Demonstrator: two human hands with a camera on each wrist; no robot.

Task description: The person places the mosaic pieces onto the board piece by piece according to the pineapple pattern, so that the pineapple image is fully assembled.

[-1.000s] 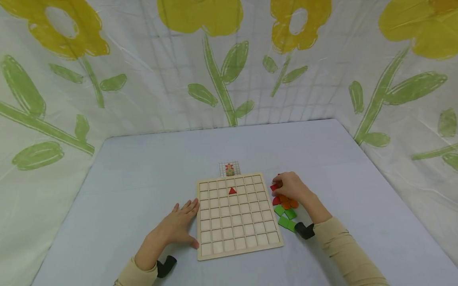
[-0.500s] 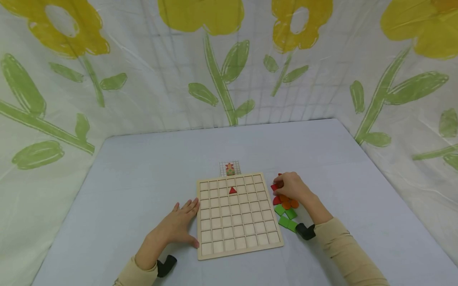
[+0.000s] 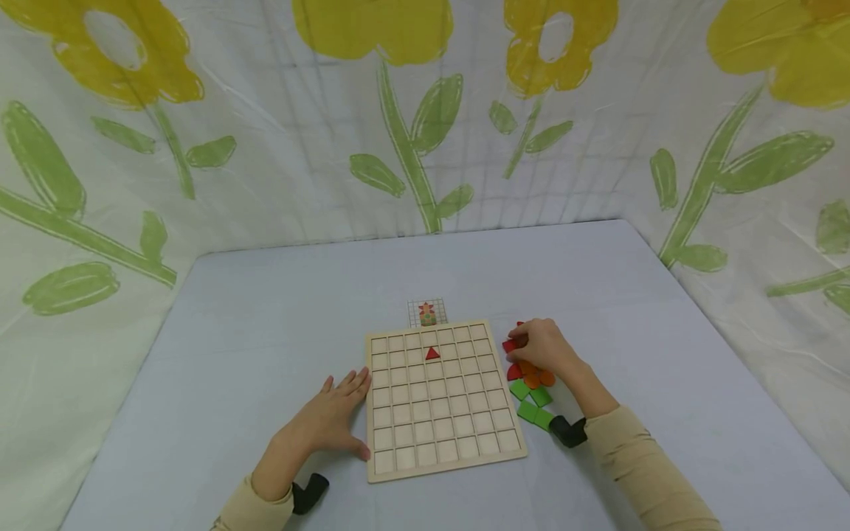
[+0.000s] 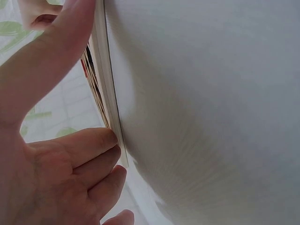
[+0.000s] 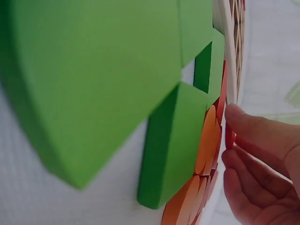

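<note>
A wooden grid board (image 3: pixel 412 472) lies on the table with one red triangle tile (image 3: pixel 432 353) in a cell of its second row. My left hand (image 3: pixel 330 418) rests along the board's left edge, fingers spread and fairly straight; in the left wrist view its fingertips (image 4: pixel 110 136) touch the rim. To the right of the board, my right hand (image 3: pixel 546 346) pinches a red tile (image 5: pixel 229 136) between thumb and fingers. Its full shape is hidden. Below that hand lie a red tile with a curved edge (image 3: pixel 514 372), several orange round tiles (image 3: pixel 532 381) and several green tiles (image 3: pixel 527 411).
A small pattern card (image 3: pixel 427 313) with a printed figure on a grid lies against the board's far edge. The pale table (image 3: pixel 279 310) extends around the board. Behind it hangs a white curtain (image 3: pixel 279 162) with yellow flowers.
</note>
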